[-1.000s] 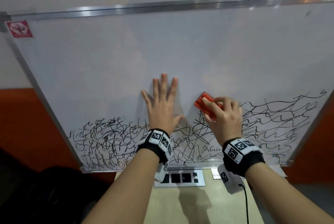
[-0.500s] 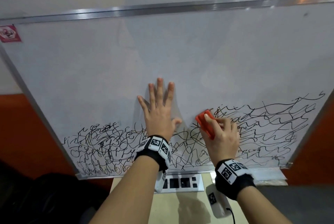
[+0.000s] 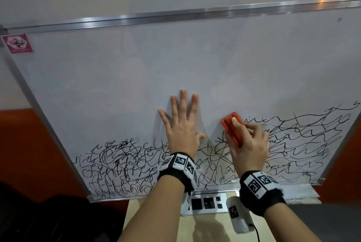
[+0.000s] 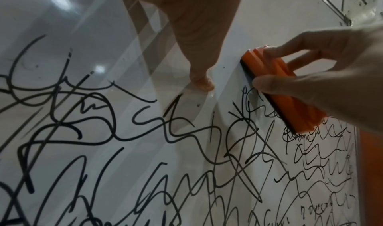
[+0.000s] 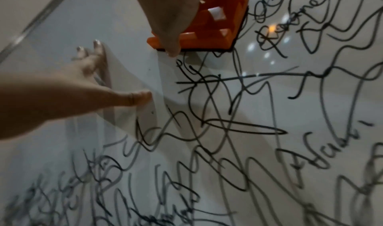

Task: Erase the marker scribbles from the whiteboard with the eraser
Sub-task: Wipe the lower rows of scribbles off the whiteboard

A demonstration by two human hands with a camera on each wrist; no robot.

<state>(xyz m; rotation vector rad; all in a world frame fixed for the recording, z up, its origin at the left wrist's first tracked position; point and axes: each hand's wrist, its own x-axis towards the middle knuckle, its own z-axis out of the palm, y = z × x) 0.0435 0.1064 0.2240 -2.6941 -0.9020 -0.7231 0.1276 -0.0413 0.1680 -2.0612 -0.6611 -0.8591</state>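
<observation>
Against the whiteboard (image 3: 136,70), right of its middle, I have the right hand (image 3: 252,144) wrapped around the orange eraser (image 3: 232,129). It sits under the fingers, tilted, its upper end poking out past my index fingertip and its dark pad flat on the board. That upper end lies just at the top edge of the black scribbles (image 3: 121,171), which fill the lower band of the board from left to right; above them the surface looks wiped.

My left hand (image 3: 181,130) lies just left of the eraser, palm flat on the board, fingers straight and spread, gripping nothing, with a small gap between its thumb and the eraser.

From the left wrist view I get what the head view hides: the thumb and one finger pinching the eraser (image 4: 283,91) across its long sides, and the thin black felt layer touching the board. From the right wrist view, which is somewhat blurred, I see the ridged back of the eraser (image 5: 217,24) from below, and the left hand (image 5: 68,91) with its fingertips pressed to the board. Only the head view shows the red sticker (image 3: 18,43) in the board's top left corner and the white power strip (image 3: 205,203) on the desk below the board.
</observation>
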